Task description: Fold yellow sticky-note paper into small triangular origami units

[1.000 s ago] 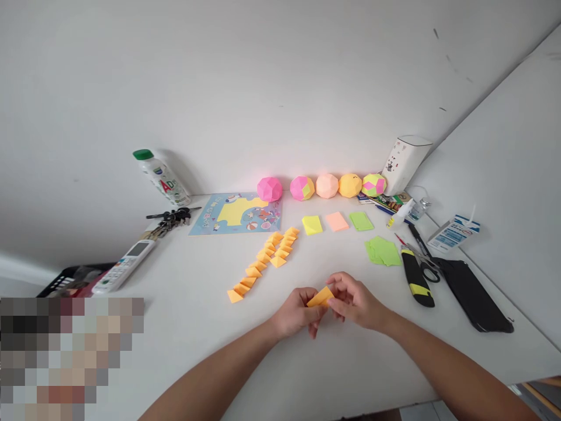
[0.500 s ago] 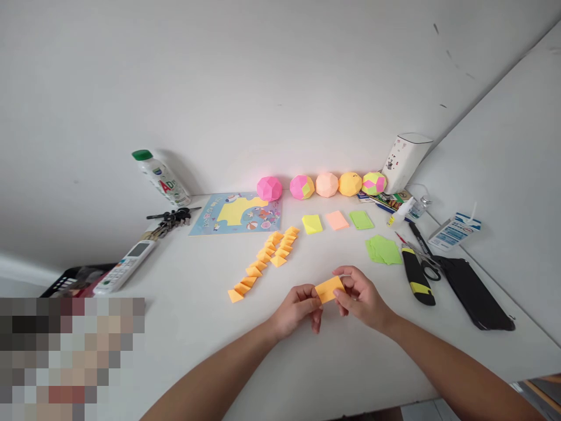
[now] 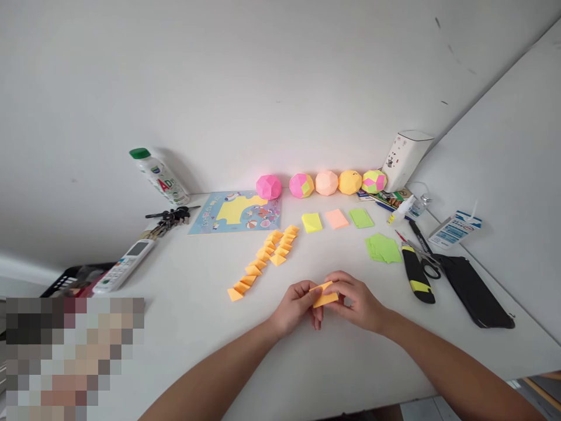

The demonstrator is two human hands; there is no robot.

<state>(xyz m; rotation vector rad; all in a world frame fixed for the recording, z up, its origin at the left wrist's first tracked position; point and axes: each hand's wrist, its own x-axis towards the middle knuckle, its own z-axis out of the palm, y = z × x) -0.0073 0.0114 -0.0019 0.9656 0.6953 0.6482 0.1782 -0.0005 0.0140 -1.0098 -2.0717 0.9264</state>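
Observation:
A small folded orange sticky note [image 3: 325, 300] is held between both hands above the table's front part. My left hand [image 3: 294, 305] pinches its left end between thumb and fingers. My right hand [image 3: 356, 301] grips the right end, with fingers over the upper edge; part of the paper is hidden behind them. Beyond the hands, two rows of folded orange paper pieces [image 3: 265, 252] run diagonally across the table. Behind these lie a yellow sticky-note pad [image 3: 312, 223], a peach pad [image 3: 337, 219] and a green pad [image 3: 362, 218]. Loose green notes [image 3: 383, 248] lie to the right.
Several paper balls, one pink [image 3: 269, 187], line the wall. At right are a utility knife [image 3: 417, 275], scissors [image 3: 430, 268], a black pouch [image 3: 477, 292], a glue bottle [image 3: 400, 210] and a drink carton [image 3: 456, 229]. At left stand a bottle [image 3: 161, 178] and a remote [image 3: 125, 266].
The orange note, flat and facing me before, is now tilted with its fold showing. My right hand has shifted slightly left, its fingers curling over the paper's upper edge.

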